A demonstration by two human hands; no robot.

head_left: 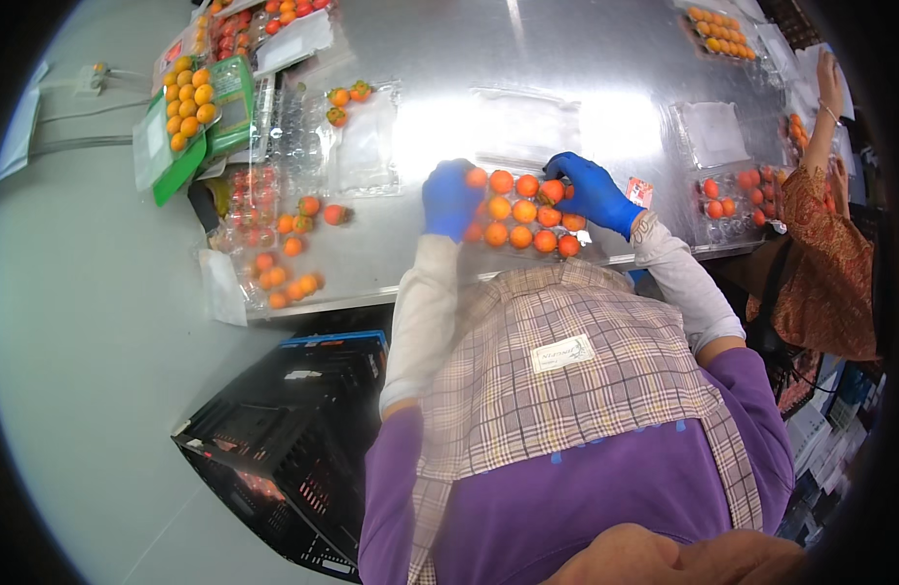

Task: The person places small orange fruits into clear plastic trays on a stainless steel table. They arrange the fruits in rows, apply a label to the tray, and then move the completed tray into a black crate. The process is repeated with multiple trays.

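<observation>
Before me a clear plastic tray [582, 238] holds rows of small orange fruits, which look like persimmons [524, 211]. My right hand [599, 191], in a blue glove, curls over the tray's far right corner. Its fingers close around a persimmon [550, 193] whose green calyx shows, unlike the smooth ones beside it. At the tray's left end, my blue-gloved left hand [449, 199] is blurred and covers part of the fruits there. Its fingertips are not clear. Just beyond the tray lies a stack of clear trays with white liners [526, 124].
On the metal table [435, 44], loose persimmons [293, 246] and a lined tray [361, 157] lie left. A filled pack [189, 102] rests on a green package [230, 102]. Black crates [288, 431] stand below the left edge. At right another person's arm [822, 139] reaches over fruit packs.
</observation>
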